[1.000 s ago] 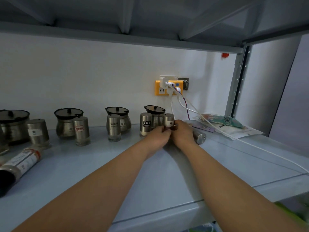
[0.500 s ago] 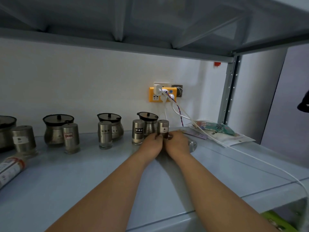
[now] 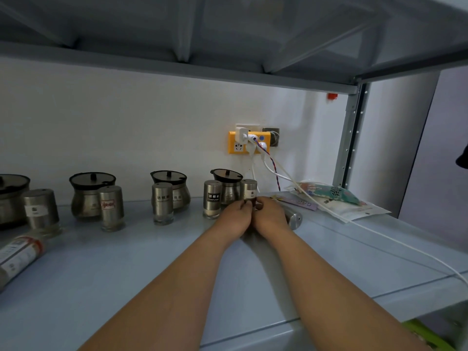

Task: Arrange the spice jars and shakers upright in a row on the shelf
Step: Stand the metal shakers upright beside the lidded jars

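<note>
Both hands meet at the base of a small steel shaker (image 3: 249, 190) that stands upright at the right end of the row. My left hand (image 3: 235, 219) and my right hand (image 3: 271, 217) pinch its lower part. Left of it stand a labelled steel shaker (image 3: 212, 201), another shaker (image 3: 162, 202), a red-labelled shaker (image 3: 111, 207) and a wider shaker (image 3: 40, 210), each in front of a lidded steel pot (image 3: 226, 186). A steel shaker (image 3: 293, 219) lies on its side just behind my right hand. A long bottle (image 3: 17, 257) lies flat at the far left.
The pale blue shelf (image 3: 126, 274) has a low shelf board overhead. A yellow socket block (image 3: 249, 143) on the back wall feeds white cables (image 3: 379, 236) that trail across the right side. Flat packets (image 3: 336, 198) lie at the back right beside the metal upright (image 3: 350, 138).
The view has drifted slightly right and down. Both hands stay at the small shaker's base, which now stands upright between my fingertips.
</note>
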